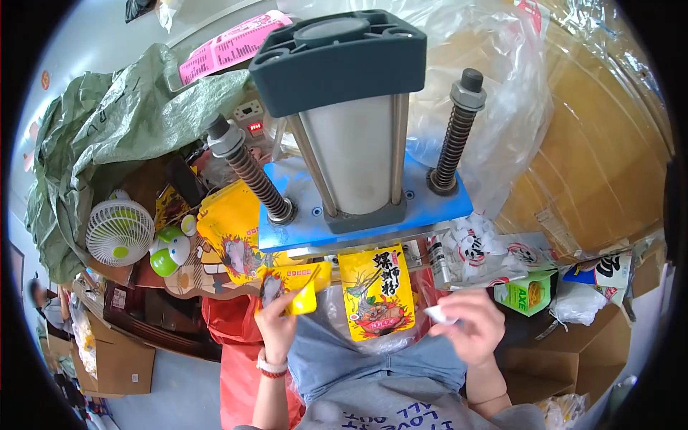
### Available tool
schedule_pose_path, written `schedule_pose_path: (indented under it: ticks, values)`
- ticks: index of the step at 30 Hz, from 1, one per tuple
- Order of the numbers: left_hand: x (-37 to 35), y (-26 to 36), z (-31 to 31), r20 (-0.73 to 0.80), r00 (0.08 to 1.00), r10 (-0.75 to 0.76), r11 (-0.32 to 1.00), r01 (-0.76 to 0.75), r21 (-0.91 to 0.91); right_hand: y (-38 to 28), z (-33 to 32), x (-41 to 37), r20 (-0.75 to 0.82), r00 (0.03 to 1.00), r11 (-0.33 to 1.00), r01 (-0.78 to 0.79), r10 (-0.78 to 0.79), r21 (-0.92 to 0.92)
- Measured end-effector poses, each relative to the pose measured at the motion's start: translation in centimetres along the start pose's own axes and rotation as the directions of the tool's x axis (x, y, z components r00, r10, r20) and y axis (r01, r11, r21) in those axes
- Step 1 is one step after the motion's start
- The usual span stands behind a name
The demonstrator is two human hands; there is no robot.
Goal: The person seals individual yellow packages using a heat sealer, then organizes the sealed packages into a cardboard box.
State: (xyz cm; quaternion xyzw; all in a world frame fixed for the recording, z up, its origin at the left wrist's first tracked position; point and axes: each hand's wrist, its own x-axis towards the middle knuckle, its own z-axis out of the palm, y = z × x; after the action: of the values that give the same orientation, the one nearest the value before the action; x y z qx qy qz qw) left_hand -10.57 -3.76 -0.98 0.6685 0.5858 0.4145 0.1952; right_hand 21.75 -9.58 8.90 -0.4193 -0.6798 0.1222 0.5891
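My left hand (pixel 276 324) is closed on a yellow food pouch (pixel 304 290), left of the press, with one flap of it bent over. Pinched in the fingers of my right hand (pixel 469 326) is a small white piece (pixel 438 314), too small to identify. Between my hands another yellow pouch (pixel 378 294), printed with dark characters and a bowl of food, sits face up at the front edge of the press (pixel 351 143). A stack of similar yellow pouches (pixel 233 222) lies to the left of the press.
Two spring posts flank the press cylinder on its blue plate (pixel 444 204). At left are a small white fan (pixel 120 233) and green sheeting (pixel 107 136). On the right are crumpled plastic packets (pixel 476 247), a green box (pixel 528 292) and an open carton (pixel 566 358).
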Motion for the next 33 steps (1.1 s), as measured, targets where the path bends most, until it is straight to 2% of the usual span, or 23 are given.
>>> schedule_pose_path:
  ticks: [1, 4, 7, 9, 10, 11, 13, 14, 15, 16, 18, 19, 20, 21, 23, 25, 26, 27, 29, 30, 31, 32, 33]
  values:
    - [-0.5, 1.8, 0.1, -0.068, 0.996, 0.056, 0.997, -0.059, -0.054, -0.9, 0.7, 0.4, 0.014, 0.997, 0.997, 0.070, -0.070, -0.018]
    - [-1.4, 6.6, -0.6, -0.067, 0.945, 0.321, 0.946, -0.316, 0.076, -0.3, 3.9, 0.3, 0.145, 0.980, 0.991, 0.133, -0.134, 0.021]
    - [-1.7, 9.6, -2.0, 0.078, 0.844, 0.531, 0.843, -0.535, 0.047, -0.6, 4.0, 0.5, 0.363, 0.882, 0.954, 0.281, -0.301, 0.108]
    - [-2.0, 10.9, -3.1, 0.117, 0.817, 0.564, 0.823, -0.546, -0.155, -2.9, 2.5, 1.1, 0.307, 0.876, 0.923, 0.313, -0.371, 0.224]
    - [-2.1, 11.4, -3.2, 0.111, 0.804, 0.584, 0.801, -0.549, -0.241, -3.5, 1.9, 1.2, 0.319, 0.880, 0.920, 0.264, -0.353, 0.292]
    - [-2.1, 11.6, -2.9, 0.152, 0.817, 0.556, 0.822, -0.512, -0.249, -3.3, 2.0, 1.2, 0.319, 0.881, 0.921, 0.263, -0.351, 0.288]
    - [-2.4, 10.3, -0.3, 0.192, 0.865, 0.463, 0.869, -0.401, -0.290, -2.1, 2.4, 1.1, 0.291, 0.944, 0.975, 0.099, -0.155, 0.200]
    - [-2.4, 8.9, 1.4, 0.306, 0.913, 0.269, 0.942, -0.183, -0.282, -0.8, 2.6, 0.8, 0.303, 0.953, 1.000, 0.004, -0.012, 0.028]
    - [-2.5, 7.8, 3.2, 0.412, 0.909, 0.064, 0.968, 0.043, -0.247, -0.1, 2.8, 0.9, 0.265, 0.959, 0.994, -0.089, 0.103, -0.066]
    - [-2.6, 7.1, 5.5, 0.393, 0.904, -0.165, 0.888, 0.310, -0.339, 0.3, 2.8, 1.1, 0.217, 0.952, 0.971, -0.183, 0.214, -0.154]
    - [-1.4, 6.7, 8.1, 0.431, 0.831, -0.353, 0.609, 0.553, -0.568, 0.6, 0.8, 1.2, 0.076, 0.977, 0.950, -0.176, 0.201, -0.259]
    - [-0.3, 6.7, 8.3, 0.485, 0.780, -0.396, 0.459, 0.625, -0.631, 0.6, -0.4, 1.3, -0.005, 0.982, 0.930, -0.179, 0.187, -0.322]
    - [0.9, 7.1, 8.4, 0.500, 0.769, -0.399, 0.385, 0.635, -0.670, 1.0, -1.7, 1.1, -0.058, 0.968, 0.898, -0.250, 0.245, -0.362]
    - [2.0, 7.3, 8.5, 0.513, 0.760, -0.398, 0.310, 0.638, -0.705, 1.6, -2.1, 1.4, -0.075, 0.965, 0.817, -0.252, 0.250, -0.519]
    - [2.8, 6.5, 9.4, 0.518, 0.761, -0.389, 0.289, 0.635, -0.716, 4.3, -2.0, 0.9, -0.081, 0.964, 0.602, -0.222, 0.253, -0.767]
    - [3.2, 5.8, 9.9, 0.516, 0.746, -0.421, 0.287, 0.650, -0.704, 10.3, -1.8, -3.8, 0.118, 0.883, 0.548, -0.173, 0.455, -0.819]
    - [3.2, 6.0, 10.1, 0.473, 0.780, -0.409, 0.283, 0.602, -0.747, 9.4, -1.6, -4.0, 0.118, 0.828, 0.571, -0.268, 0.549, -0.776]
    - [3.8, 5.8, 9.8, 0.465, 0.781, -0.416, 0.285, 0.598, -0.749, 8.6, -1.6, -3.4, 0.127, 0.828, 0.579, -0.264, 0.546, -0.772]
    - [4.6, 5.0, 8.2, 0.549, 0.770, -0.324, 0.480, 0.634, -0.606, 6.4, -1.7, -3.3, 0.230, 0.883, 0.735, -0.168, 0.408, -0.657]
    - [5.3, 4.1, 6.9, 0.545, 0.772, -0.327, 0.481, 0.632, -0.607, 5.9, -2.1, -2.6, 0.224, 0.870, 0.787, -0.253, 0.440, -0.563]
    - [6.4, 2.9, 5.1, 0.240, 0.924, -0.298, 0.829, 0.375, -0.414, 6.2, -2.6, -2.6, 0.221, 0.873, 0.789, -0.251, 0.435, -0.561]
    - [7.0, 1.8, 3.5, -0.038, 0.992, -0.116, 0.992, 0.114, -0.057, 6.6, -3.4, -3.1, 0.207, 0.848, 0.810, -0.352, 0.488, -0.469]
    - [7.1, 1.0, 2.4, -0.033, 0.999, 0.005, 0.936, 0.007, 0.351, 6.7, -3.7, -3.5, 0.203, 0.818, 0.815, -0.446, 0.539, -0.369]
